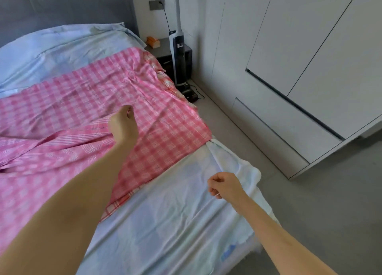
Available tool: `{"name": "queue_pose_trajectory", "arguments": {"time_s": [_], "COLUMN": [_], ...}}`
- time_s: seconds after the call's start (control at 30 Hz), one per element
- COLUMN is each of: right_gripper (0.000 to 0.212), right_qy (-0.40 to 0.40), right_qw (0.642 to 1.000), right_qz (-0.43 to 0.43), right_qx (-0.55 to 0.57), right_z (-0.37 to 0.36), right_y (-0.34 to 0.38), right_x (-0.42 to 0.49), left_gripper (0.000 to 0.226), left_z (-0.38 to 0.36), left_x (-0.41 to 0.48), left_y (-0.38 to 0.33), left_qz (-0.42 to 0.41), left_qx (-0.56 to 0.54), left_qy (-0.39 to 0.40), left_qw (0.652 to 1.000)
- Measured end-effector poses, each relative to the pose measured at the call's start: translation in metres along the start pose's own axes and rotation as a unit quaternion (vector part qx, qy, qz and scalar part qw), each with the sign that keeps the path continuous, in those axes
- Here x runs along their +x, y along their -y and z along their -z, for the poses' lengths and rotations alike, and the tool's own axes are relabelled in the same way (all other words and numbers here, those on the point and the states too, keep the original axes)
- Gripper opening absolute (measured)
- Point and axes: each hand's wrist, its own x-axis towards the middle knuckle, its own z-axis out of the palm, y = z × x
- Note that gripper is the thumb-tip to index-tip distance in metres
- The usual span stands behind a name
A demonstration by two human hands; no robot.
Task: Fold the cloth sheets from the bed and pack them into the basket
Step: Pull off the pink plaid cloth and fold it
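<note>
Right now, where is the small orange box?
In the head view, the orange box sits at upper centre on the dark nightstand, between the bed's right edge and the upright vacuum cleaner.

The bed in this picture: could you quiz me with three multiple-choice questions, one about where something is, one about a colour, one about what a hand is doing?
1. Where does the upright vacuum cleaner stand?
A. Beside the dark nightstand, by the wall
B. On the bed
C. Inside the wardrobe

2. What colour is the checked sheet?
A. Green
B. Pink and white
C. Black

3. What is the left hand doing?
A. Lying flat and open on the floor
B. Holding a cup
C. Gripping a fold of the checked sheet

Answers: 1 A, it stands on its dock next to the nightstand. 2 B, the checks are pink and white. 3 C, its fingers are curled and the fabric bunches up at its grip.
</note>
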Motion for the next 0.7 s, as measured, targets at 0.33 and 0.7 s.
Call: {"name": "queue_pose_trajectory", "arguments": {"time_s": [0.33, 0.7], "right_gripper": [0.018, 0.023], "right_qy": [-0.048, -0.005], "right_qw": [0.999, 0.996], "right_qz": [-0.018, -0.058], "right_qx": [0.017, 0.072], "right_z": [0.084, 0.031], "right_y": [-0.023, -0.094], "right_x": [0.172, 0.391], "left_gripper": [0.026, 0.017], "left_z": [-0.161, -0.265], "left_x": [-0.003, -0.018], "left_y": [-0.116, 0.025], "left_qz": [-0.151, 0.159], "left_qx": [-0.068, 0.005], "left_qy": [0.123, 0.031], "left_qw": [0.979, 0.987]}}
